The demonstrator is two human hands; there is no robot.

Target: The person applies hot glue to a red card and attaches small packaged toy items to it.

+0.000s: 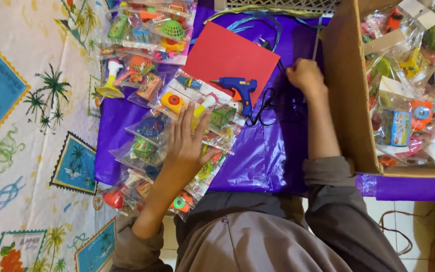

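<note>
Grey sleeves and lap sit nearest, at the near edge of the purple plastic sheet (268, 151). Left hand (187, 138) lies flat, fingers spread, on the clear toy packets (177, 131) that run in a row from near to far. Right hand (305, 75) rests curled beside the black cord (265, 108), just left of the cardboard box (343, 90); whether it pinches anything I cannot tell. Blue glue gun (240, 88) lies on the red card (227, 58), between both hands. Judgement: keep the left palm light so the slippery packets stay overlapped, and keep the cord off them.
</note>
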